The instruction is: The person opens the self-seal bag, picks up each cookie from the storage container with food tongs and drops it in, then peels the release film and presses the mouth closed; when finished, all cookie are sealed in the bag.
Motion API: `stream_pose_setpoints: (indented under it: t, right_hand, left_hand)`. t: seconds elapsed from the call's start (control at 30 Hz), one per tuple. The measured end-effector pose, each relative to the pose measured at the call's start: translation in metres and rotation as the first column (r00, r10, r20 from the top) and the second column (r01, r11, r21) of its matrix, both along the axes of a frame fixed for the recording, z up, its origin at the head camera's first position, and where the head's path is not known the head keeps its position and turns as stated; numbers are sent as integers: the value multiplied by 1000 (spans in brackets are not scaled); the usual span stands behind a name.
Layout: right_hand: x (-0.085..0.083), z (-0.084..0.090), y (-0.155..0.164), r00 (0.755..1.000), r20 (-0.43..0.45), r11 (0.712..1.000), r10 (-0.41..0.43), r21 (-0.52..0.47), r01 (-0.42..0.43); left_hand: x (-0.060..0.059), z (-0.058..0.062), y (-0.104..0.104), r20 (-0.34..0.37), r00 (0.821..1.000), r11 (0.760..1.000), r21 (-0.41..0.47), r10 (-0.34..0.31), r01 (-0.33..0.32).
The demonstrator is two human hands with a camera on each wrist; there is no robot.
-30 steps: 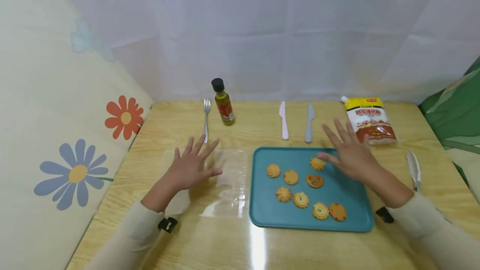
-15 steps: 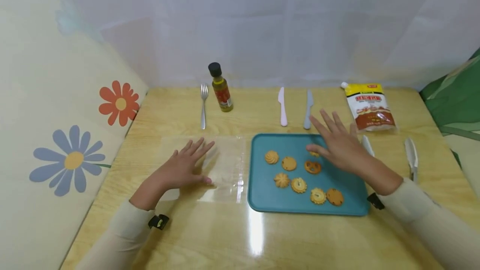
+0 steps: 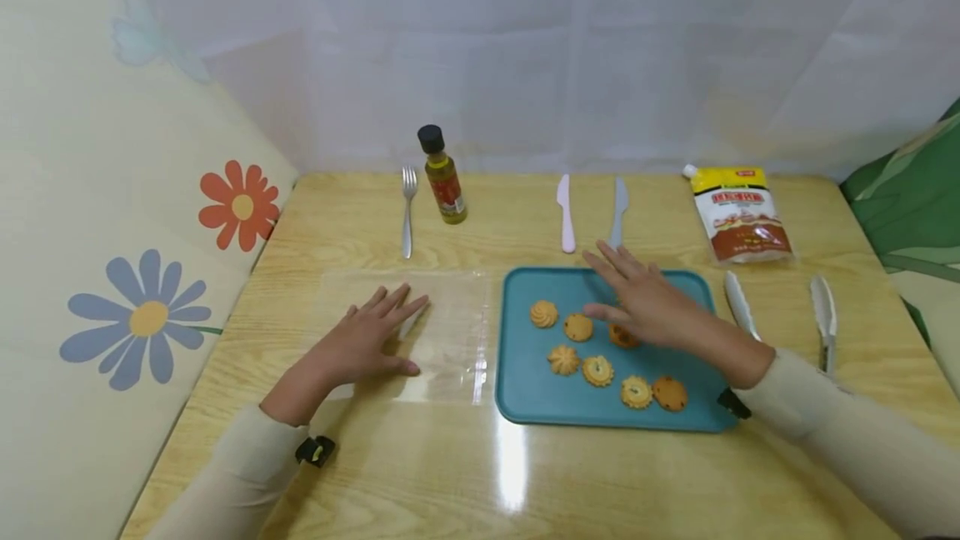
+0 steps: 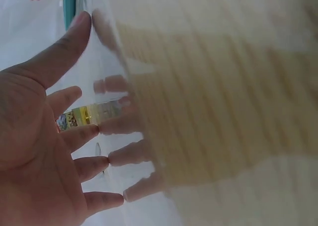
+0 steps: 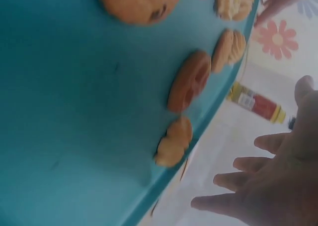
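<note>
Cookies (image 3: pixel 597 371) lie scattered on the teal tray (image 3: pixel 525 394), which sits on the wooden tabletop (image 3: pixel 450 473) right of centre. From the head view I count seven or eight; some are partly hidden under my right hand. They include swirled, round and pretzel-shaped pieces.

My right hand (image 3: pixel 645 307) hovers over the far half of the tray, fingers straight and spread, grasping nothing. The right wrist view shows the tray surface beneath it, with a pretzel-shaped cookie (image 5: pixel 190 81) and a small swirled cookie (image 5: pixel 174 141) below the palm. Whether any finger touches a cookie cannot be determined.

My left hand (image 3: pixel 367 340) lies flat on a clear plastic sheet (image 3: pixel 450 332), fingers extended and slightly spread, holding nothing. The left wrist view confirms straight fingers (image 4: pixel 74 94) and their reflection in the glossy surface. The sheet lies just beside the left edge of the tray.

Along the far edge of the tabletop, from left to right:
- a metal fork (image 3: pixel 407 211)
- a small oil bottle (image 3: pixel 442 177) with a black cap, upright
- a white knife (image 3: pixel 566 212)
- a grey knife (image 3: pixel 617 211)
- a spouted sauce pouch (image 3: pixel 738 215), lying flat

White tongs (image 3: pixel 780 315) lie to the right of the tray.
</note>
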State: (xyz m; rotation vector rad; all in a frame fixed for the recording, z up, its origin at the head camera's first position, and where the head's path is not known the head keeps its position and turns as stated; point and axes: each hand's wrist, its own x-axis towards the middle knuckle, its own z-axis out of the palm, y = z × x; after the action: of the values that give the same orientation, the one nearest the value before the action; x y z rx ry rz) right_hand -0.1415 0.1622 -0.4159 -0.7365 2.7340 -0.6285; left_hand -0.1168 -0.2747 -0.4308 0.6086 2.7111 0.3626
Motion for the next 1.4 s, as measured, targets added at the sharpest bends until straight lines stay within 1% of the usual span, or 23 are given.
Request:
stream_pose_setpoints:
  t: [0.2, 0.37, 0.47, 0.67, 0.9, 1.03, 1.23, 1.4]
  right_hand:
    - [-1, -7, -23, 996, 8, 996, 84, -9, -84]
    - [0, -9, -45, 984, 12, 984, 179, 0, -179]
    - [1, -12, -60, 971, 5, 971, 237, 24, -237]
    - [2, -17, -90, 948, 41, 944, 316, 86, -319]
    - [2, -29, -115, 911, 42, 898, 410, 155, -411]
    - [3, -31, -121, 903, 50, 885, 427, 181, -429]
    - [5, -28, -123, 909, 63, 882, 413, 220, -416]
    - [5, -25, -123, 908, 76, 878, 412, 235, -418]
  left_hand:
    - [0, -4, 0, -12, 1000, 1000, -6, -2, 2]
    - [0, -6, 0, -32, 999, 1000, 8, -10, 11]
    - [1, -7, -1, -23, 1000, 1000, 14, -6, 6]
    - [1, -10, -4, -9, 1000, 1000, 26, -1, 1]
    - [1, -11, -4, -17, 1000, 1000, 20, 0, 0]
    - [0, -12, -3, -15, 1000, 1000, 9, -1, 2]
    - [1, -10, -1, -20, 1000, 1000, -18, -4, 3]
    - [1, -7, -1, -26, 1000, 1000, -26, -6, 5]
